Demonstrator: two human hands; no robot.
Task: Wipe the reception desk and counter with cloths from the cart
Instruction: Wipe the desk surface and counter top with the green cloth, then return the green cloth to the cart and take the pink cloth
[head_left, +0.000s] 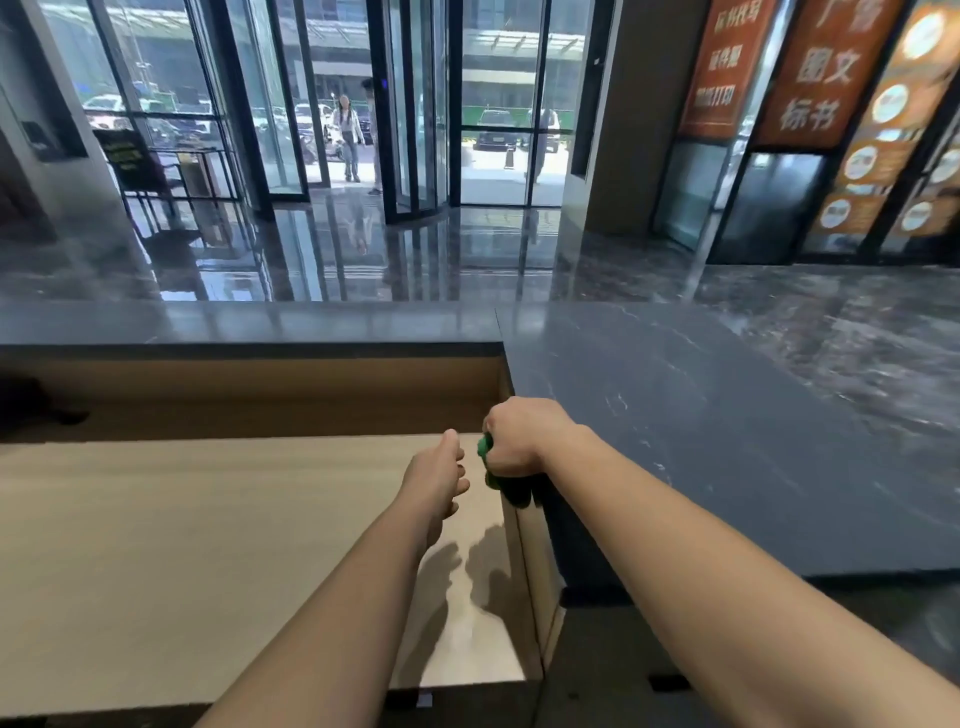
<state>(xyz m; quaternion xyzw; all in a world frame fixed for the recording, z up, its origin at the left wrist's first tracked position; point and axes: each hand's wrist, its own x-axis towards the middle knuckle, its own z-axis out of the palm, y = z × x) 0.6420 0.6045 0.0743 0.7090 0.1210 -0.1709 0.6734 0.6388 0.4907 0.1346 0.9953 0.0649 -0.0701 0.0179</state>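
My right hand (522, 434) is closed around a bunched green cloth (506, 486), which pokes out on the left of the fist and hangs below it, at the inner edge where the dark stone counter (701, 441) meets the lower desk. My left hand (439, 478) hovers just left of it above the pale wooden desk top (182, 545), fingers loosely curled and holding nothing. The two hands are a small gap apart. The cart is out of view.
The dark counter runs along the back as a raised ledge (260, 322) and down the right side. A dark object (31, 405) lies at the far left under the ledge. Beyond are a glossy lobby floor, glass revolving doors and people near the entrance (349, 137).
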